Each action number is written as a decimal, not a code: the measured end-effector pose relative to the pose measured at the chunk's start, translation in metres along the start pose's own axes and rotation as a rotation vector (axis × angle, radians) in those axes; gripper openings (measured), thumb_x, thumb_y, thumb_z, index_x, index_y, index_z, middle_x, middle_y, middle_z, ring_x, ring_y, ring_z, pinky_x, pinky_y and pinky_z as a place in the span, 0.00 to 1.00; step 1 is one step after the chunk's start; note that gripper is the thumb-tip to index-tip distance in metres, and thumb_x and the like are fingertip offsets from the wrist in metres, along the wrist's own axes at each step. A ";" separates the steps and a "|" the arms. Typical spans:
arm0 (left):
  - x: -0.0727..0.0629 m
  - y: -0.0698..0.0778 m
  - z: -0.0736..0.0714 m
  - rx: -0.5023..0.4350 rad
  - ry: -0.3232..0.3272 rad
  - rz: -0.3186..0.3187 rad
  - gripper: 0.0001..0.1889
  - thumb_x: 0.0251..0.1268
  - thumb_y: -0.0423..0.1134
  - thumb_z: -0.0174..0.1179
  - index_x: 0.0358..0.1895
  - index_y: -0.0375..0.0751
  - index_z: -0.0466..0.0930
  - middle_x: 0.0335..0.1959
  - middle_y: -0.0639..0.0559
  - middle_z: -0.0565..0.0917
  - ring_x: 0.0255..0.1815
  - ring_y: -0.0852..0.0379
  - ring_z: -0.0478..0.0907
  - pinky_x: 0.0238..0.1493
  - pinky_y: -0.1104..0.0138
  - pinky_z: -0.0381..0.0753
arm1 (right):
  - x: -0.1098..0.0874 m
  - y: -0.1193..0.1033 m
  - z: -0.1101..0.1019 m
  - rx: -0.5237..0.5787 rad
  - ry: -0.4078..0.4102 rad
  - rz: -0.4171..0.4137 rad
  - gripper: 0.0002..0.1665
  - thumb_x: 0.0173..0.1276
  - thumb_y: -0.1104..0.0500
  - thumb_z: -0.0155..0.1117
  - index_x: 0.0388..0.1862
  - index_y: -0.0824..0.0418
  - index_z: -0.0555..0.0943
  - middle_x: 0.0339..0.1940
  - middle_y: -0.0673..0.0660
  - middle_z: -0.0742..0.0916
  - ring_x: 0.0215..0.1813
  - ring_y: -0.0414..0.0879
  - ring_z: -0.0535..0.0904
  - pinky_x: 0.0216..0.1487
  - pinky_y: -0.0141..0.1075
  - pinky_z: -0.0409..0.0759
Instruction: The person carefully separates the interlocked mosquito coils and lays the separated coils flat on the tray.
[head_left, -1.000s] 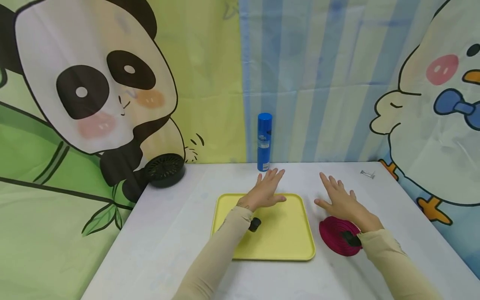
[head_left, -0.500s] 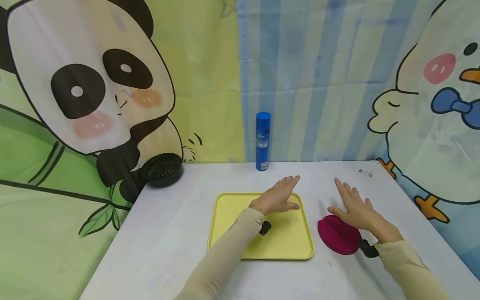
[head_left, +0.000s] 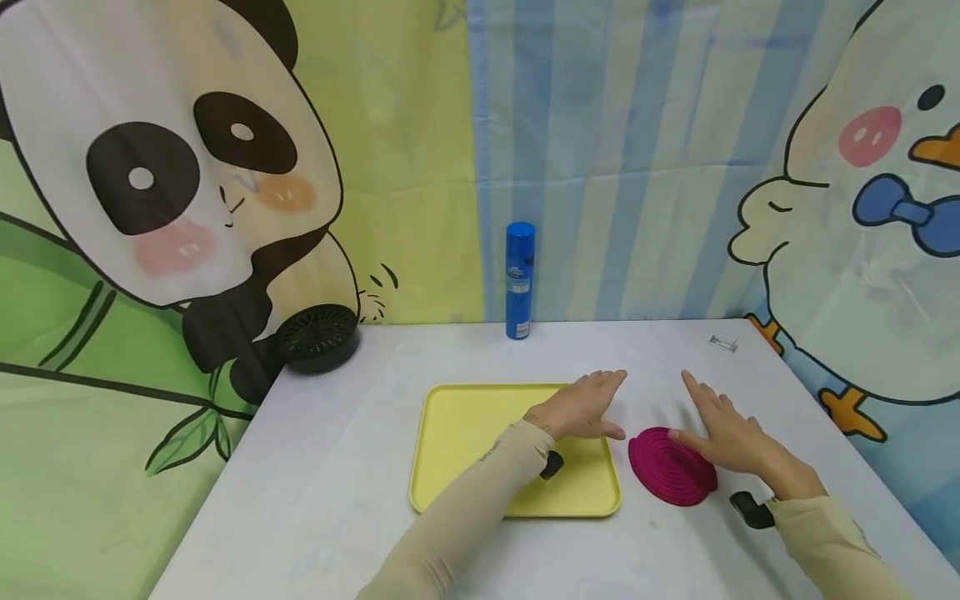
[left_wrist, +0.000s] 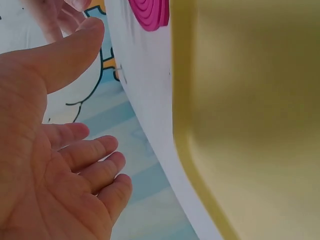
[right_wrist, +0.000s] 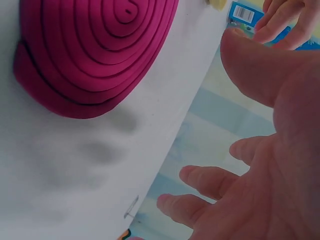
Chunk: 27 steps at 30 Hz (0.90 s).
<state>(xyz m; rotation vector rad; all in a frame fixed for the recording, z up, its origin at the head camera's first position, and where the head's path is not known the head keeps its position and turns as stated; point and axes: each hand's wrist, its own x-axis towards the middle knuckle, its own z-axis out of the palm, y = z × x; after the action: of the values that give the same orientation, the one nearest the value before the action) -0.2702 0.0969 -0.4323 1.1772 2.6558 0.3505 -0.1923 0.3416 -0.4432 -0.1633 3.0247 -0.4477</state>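
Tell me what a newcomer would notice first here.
Probably the big panda printed on the backdrop, at the left. Next, the yellow tray on the white table, with the left hand above its right part, and the magenta coil to the tray's right, near the right hand.

Diffuse light brightens the white tabletop. In the right wrist view, smudgy shadows lie beside the magenta coil; in the left, the yellow tray is blurred.

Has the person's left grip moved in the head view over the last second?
Yes: judged against the yellow tray, the left grip has gone right and slightly lower in the picture; it now crosses the tray's right edge.
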 end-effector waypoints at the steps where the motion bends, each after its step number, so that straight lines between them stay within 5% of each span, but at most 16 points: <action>1: 0.001 0.003 0.001 0.007 -0.009 -0.004 0.49 0.67 0.57 0.64 0.83 0.47 0.46 0.82 0.54 0.57 0.83 0.57 0.52 0.82 0.68 0.50 | -0.001 0.001 0.001 -0.001 -0.007 0.003 0.64 0.66 0.39 0.68 0.82 0.63 0.39 0.73 0.84 0.60 0.68 0.90 0.55 0.53 0.87 0.54; 14: 0.017 0.024 0.023 0.103 -0.076 -0.050 0.48 0.58 0.63 0.69 0.77 0.52 0.57 0.75 0.60 0.69 0.75 0.63 0.66 0.74 0.70 0.68 | -0.011 0.014 0.013 0.008 -0.060 -0.005 0.63 0.63 0.35 0.70 0.80 0.65 0.47 0.72 0.82 0.64 0.67 0.91 0.56 0.49 0.89 0.56; 27: 0.021 0.031 0.036 0.188 -0.105 -0.022 0.51 0.57 0.68 0.66 0.79 0.51 0.54 0.75 0.60 0.69 0.76 0.64 0.64 0.77 0.73 0.60 | -0.015 0.022 0.027 -0.018 -0.109 -0.005 0.60 0.63 0.33 0.69 0.77 0.69 0.55 0.72 0.81 0.66 0.65 0.90 0.60 0.46 0.88 0.61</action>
<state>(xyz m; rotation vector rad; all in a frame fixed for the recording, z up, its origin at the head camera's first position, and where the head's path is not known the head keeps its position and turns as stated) -0.2518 0.1373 -0.4594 1.1826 2.6539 0.0336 -0.1775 0.3566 -0.4742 -0.1903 2.9235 -0.3982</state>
